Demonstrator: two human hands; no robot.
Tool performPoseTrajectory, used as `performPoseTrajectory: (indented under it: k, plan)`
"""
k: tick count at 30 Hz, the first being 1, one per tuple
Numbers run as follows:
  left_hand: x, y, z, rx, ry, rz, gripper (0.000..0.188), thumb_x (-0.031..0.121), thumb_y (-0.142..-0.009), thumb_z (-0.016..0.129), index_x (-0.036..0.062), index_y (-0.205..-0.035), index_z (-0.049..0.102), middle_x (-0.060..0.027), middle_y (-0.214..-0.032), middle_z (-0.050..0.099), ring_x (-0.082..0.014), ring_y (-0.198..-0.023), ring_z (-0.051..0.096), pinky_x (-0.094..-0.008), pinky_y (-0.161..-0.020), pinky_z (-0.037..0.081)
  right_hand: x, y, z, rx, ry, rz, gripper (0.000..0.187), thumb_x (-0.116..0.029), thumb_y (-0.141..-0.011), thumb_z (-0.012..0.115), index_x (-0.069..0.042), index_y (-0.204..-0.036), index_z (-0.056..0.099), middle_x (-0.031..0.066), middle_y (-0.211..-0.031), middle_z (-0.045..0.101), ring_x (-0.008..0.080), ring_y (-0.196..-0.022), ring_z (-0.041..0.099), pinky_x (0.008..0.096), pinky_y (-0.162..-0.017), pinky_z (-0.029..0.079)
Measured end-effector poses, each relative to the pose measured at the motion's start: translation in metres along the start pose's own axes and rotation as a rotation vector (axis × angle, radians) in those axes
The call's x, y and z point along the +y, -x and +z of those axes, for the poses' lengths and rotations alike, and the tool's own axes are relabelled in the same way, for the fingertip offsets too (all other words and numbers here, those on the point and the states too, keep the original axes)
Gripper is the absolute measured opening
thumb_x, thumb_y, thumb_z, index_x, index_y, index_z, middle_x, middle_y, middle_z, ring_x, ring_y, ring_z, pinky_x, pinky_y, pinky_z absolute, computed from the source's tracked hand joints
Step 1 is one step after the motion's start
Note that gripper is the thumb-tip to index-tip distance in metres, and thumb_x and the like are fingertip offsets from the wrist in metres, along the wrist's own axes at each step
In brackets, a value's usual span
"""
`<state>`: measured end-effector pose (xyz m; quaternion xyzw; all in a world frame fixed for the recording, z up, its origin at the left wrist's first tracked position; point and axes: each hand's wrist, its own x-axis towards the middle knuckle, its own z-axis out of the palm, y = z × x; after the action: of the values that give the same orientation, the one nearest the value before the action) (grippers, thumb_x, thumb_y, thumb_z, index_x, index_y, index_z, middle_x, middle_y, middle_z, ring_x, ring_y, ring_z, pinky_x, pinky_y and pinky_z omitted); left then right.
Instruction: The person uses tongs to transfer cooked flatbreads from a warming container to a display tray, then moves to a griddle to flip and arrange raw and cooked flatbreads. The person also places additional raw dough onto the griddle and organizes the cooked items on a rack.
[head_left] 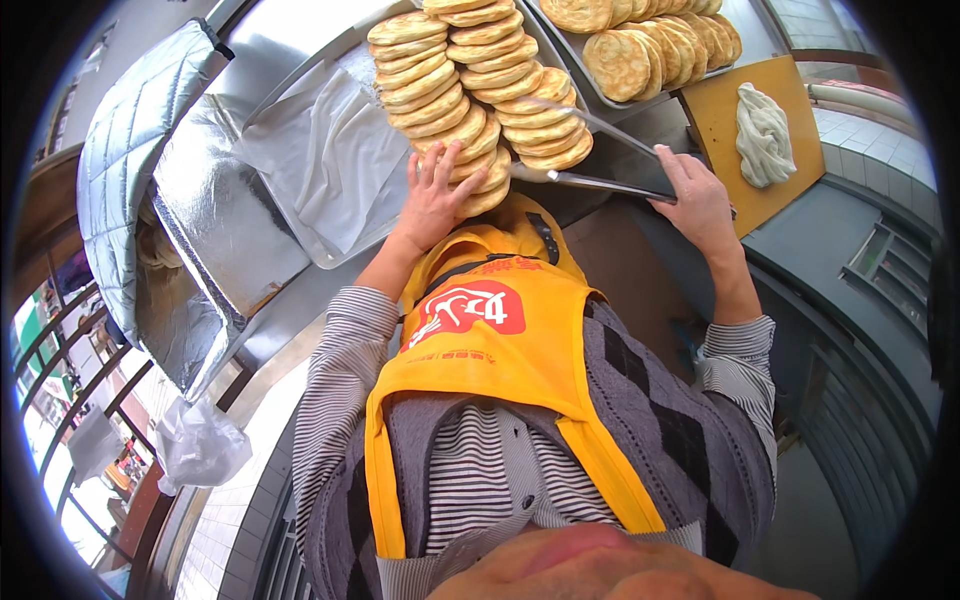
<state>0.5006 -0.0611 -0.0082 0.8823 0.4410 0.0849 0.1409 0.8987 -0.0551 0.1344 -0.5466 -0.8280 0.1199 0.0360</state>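
Golden round flatbreads lie stacked on edge in two leaning rows, a left row (425, 85) and a right row (535, 115), on a metal tray (330, 258). My left hand (432, 200) rests against the near end of the left row, fingers stretched out and apart on the breads. My right hand (697, 200) is closed round the handle end of long metal tongs (605, 182). The tongs' arms are spread. One arm reaches over the right row and the other lies by its near end, close to the left row's last breads.
White cloth (335, 150) covers the tray's left part. A second tray of flatbreads (625, 65) stands at the far right, beside a yellow board (715, 110) with a crumpled pale cloth (765, 135). To the left are a foil-lined box (215, 180), its quilted silver cover (140, 170) and plastic bags (200, 440).
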Motion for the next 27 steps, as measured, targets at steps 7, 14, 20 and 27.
performPoseTrajectory:
  k: [7, 14, 20, 27]
  plan:
    - [0.046, -0.087, -0.017, 0.028, 0.263, 0.126, 0.094, 0.045, -0.07, 0.082, 0.0185, -0.149, 0.04, -0.0181, -0.155, 0.029, -0.0436, -0.144, 0.024, -0.0621, -0.115, 0.018, 0.015, 0.023, 0.018, 0.145, -0.011, 0.396, 0.067, -0.023, -0.075, 0.082, -0.001, -0.131, 0.053, 0.0129, -0.095, 0.061, 0.0333, -0.086, 0.063, 0.0414, -0.073, 0.052]
    - [0.068, -0.133, 0.052, 0.074, 0.015, 0.173, 0.059, 0.024, -0.084, 0.064, 0.0251, -0.142, 0.05, -0.017, -0.154, 0.034, -0.044, -0.143, 0.025, -0.0604, -0.116, 0.017, -0.001, 0.052, 0.031, 0.147, -0.121, 0.495, 0.067, -0.024, -0.076, 0.081, -0.001, -0.131, 0.052, 0.0098, -0.088, 0.058, 0.0264, -0.069, 0.058, 0.0382, -0.063, 0.05]
    - [0.064, -0.134, 0.052, 0.12, 0.006, 0.189, 0.062, 0.024, -0.083, 0.067, 0.0233, -0.142, 0.05, -0.0171, -0.151, 0.036, -0.0449, -0.142, 0.027, -0.0605, -0.115, 0.021, 0.0, 0.063, 0.033, 0.15, -0.119, 0.589, 0.065, -0.023, -0.076, 0.081, -0.001, -0.131, 0.053, 0.0087, -0.088, 0.058, 0.0255, -0.069, 0.058, 0.0371, -0.062, 0.049]
    - [-0.066, -0.185, -0.026, 0.357, 0.102, 0.092, 0.066, 0.041, -0.083, 0.074, 0.0075, -0.136, 0.052, -0.0161, -0.141, 0.051, -0.0379, -0.136, 0.042, -0.0497, -0.114, 0.03, 0.0, 0.072, 0.03, 0.201, -0.162, 0.603, 0.065, -0.02, -0.075, 0.081, -0.001, -0.13, 0.053, 0.0088, -0.089, 0.057, 0.0245, -0.069, 0.056, 0.0357, -0.061, 0.049]
